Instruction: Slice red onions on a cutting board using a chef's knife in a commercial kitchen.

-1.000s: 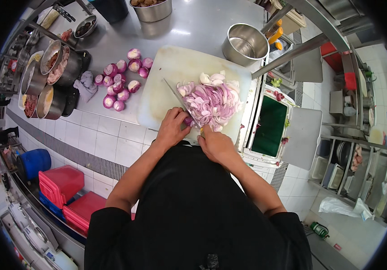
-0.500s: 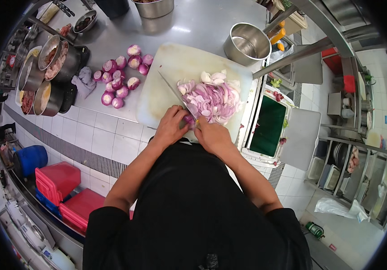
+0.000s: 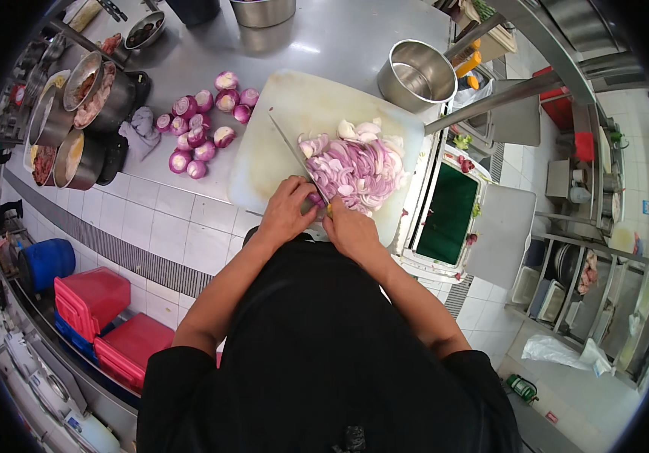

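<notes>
My right hand [image 3: 351,229] grips the handle of a kitchen knife [image 3: 294,150], its blade slanting up and left over a white cutting board [image 3: 264,161]. Against the blade, my left hand [image 3: 289,211] has its fingers curled over a piece of red onion [image 3: 315,199], mostly hidden under them. A heap of sliced red onion [image 3: 358,170] covers the board's right half, with paler chunks at its far side. Left of the board, several peeled whole red onions [image 3: 197,136] lie grouped on the steel table.
An empty steel pot [image 3: 417,72] stands beyond the board's far right corner. Right of the board is a green-lined bin [image 3: 443,214] with scraps on its rim. Steel pots with meat [image 3: 95,106] and a grey cloth [image 3: 140,134] sit at left. Red crates [image 3: 92,300] stand below.
The knife blade sits slightly different, closer against the left fingers. Both hands stay in nearly the same place, and the view has shifted a little.
</notes>
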The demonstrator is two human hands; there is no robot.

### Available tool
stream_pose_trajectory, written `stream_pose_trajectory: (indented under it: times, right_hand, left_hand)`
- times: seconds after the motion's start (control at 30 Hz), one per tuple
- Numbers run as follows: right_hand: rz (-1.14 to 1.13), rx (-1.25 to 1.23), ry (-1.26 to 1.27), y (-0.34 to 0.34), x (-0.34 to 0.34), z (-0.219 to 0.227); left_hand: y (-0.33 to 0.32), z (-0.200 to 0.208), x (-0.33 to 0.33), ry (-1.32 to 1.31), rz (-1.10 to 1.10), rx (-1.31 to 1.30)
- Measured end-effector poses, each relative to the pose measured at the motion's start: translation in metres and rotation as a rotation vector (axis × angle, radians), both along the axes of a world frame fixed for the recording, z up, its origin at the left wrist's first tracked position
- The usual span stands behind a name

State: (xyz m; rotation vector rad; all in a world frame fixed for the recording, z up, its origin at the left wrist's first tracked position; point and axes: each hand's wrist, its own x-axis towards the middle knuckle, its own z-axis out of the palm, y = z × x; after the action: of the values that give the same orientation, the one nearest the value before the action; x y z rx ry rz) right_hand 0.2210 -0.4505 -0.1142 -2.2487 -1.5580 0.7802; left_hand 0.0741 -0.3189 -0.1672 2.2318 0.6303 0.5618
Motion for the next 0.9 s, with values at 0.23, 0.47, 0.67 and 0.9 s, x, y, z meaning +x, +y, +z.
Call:
stream_pose_trajectory:
  times: [0.23,0.47,0.67,0.9]
  right_hand:
    - [-0.002,-0.131,-0.026,-0.001,-0.006,0.029]
    - [0.028,-0.125,-0.022,0.006,-0.006,0.036]
    - [-0.027,-0.054,-0.018,0.01,-0.008,-0.005]
    - [0.072,-0.182,-0.014,0.008,-0.005,0.067]
  left_hand:
    - [-0.004,-0.004,-0.003,0.002,0.035,0.023]
    - [-0.004,-0.004,-0.004,-0.011,0.058,0.031]
    - [-0.004,-0.003,-0.005,-0.061,0.047,0.057]
    - [-0.006,-0.006,-0.007,-0.01,0.083,0.051]
